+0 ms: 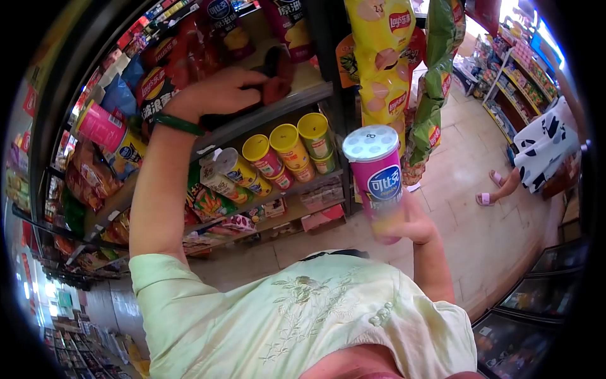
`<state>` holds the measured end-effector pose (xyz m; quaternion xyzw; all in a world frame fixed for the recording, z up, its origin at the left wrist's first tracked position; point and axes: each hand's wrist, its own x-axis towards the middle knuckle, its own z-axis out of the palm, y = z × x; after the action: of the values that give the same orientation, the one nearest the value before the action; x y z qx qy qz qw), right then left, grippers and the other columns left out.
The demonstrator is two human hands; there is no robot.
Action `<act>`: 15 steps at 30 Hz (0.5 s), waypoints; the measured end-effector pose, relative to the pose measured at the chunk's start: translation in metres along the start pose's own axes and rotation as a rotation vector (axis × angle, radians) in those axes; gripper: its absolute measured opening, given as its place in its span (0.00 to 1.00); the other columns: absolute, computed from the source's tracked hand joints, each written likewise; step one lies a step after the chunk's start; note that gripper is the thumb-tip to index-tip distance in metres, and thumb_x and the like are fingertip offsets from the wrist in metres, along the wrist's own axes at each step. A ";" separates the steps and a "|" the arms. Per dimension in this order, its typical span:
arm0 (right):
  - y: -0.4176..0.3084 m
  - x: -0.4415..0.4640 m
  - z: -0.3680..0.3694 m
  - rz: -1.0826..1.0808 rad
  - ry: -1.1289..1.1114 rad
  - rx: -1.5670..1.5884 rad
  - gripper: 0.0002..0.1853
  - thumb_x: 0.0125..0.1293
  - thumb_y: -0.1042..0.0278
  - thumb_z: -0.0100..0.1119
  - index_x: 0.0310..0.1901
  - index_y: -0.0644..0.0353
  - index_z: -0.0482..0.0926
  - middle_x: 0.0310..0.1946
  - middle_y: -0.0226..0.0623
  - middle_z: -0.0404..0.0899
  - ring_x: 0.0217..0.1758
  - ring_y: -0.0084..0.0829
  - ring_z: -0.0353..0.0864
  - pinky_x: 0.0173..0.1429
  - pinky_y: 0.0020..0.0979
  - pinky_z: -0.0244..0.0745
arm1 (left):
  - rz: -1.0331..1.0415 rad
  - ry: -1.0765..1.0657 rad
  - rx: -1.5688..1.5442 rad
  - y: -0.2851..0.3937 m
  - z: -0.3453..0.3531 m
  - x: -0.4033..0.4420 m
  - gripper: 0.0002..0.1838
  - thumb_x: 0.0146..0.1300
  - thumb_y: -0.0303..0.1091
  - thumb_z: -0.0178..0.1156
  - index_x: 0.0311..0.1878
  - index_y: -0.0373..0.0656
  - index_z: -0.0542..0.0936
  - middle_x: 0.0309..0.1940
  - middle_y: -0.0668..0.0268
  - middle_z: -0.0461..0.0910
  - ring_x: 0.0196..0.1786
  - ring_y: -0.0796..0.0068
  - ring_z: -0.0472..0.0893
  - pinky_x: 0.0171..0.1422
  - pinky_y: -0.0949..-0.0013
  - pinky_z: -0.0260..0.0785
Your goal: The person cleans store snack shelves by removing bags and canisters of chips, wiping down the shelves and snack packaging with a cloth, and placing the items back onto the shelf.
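Note:
My right hand (pixel 410 221) is wrapped round the lower part of a purple potato chip canister (pixel 379 183) with a pale dotted lid, held upright off the shelf. My left hand (pixel 230 91), with a green bangle (pixel 179 124) on its wrist, reaches onto the upper shelf (pixel 309 93). Its fingers are closed on a dark red and black cloth (pixel 276 85) that rests on the shelf board. Two more purple canisters (pixel 289 31) stand behind the cloth. Bags of chips (pixel 154 88) lie to the left of this hand.
Small yellow-lidded cans (pixel 288 144) line the shelf below. Yellow chip bags (pixel 385 69) and green ones (pixel 432 95) hang in strips at the shelf's right end. A person in a black-and-white garment (pixel 548 145) is on the tiled floor at right. Dark glass-fronted cases (pixel 524 335) stand lower right.

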<state>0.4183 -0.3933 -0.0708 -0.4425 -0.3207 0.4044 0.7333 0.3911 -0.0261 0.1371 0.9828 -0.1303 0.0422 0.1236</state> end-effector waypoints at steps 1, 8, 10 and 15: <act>0.001 0.001 -0.001 -0.016 0.009 -0.003 0.46 0.41 0.70 0.71 0.65 0.67 0.58 0.53 0.37 0.73 0.55 0.28 0.74 0.60 0.32 0.69 | -0.007 0.002 -0.002 0.000 0.005 0.008 0.18 0.59 0.37 0.52 0.50 0.41 0.78 0.39 0.53 0.81 0.44 0.58 0.80 0.48 0.61 0.70; -0.005 0.006 0.000 0.060 -0.052 0.041 0.46 0.42 0.72 0.71 0.66 0.66 0.58 0.52 0.38 0.74 0.55 0.29 0.74 0.60 0.33 0.68 | -0.009 0.139 0.124 0.026 0.031 0.047 0.15 0.59 0.34 0.52 0.48 0.38 0.78 0.42 0.50 0.79 0.46 0.49 0.77 0.50 0.57 0.69; -0.001 0.004 -0.002 0.059 -0.027 0.039 0.46 0.43 0.73 0.71 0.66 0.66 0.57 0.52 0.38 0.74 0.55 0.29 0.74 0.61 0.33 0.68 | 0.001 0.125 0.060 0.029 0.034 0.061 0.15 0.60 0.32 0.52 0.47 0.36 0.77 0.43 0.49 0.78 0.48 0.48 0.75 0.51 0.58 0.68; 0.011 0.008 -0.007 0.064 -0.012 -0.027 0.46 0.46 0.69 0.73 0.67 0.65 0.57 0.54 0.37 0.72 0.56 0.27 0.72 0.61 0.31 0.67 | 0.165 0.197 0.076 0.012 0.035 0.066 0.13 0.56 0.30 0.52 0.44 0.37 0.79 0.38 0.45 0.78 0.44 0.45 0.77 0.49 0.54 0.70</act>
<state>0.4239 -0.3861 -0.0828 -0.4599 -0.3163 0.4262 0.7119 0.4529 -0.0626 0.1133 0.9639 -0.1961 0.1535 0.0944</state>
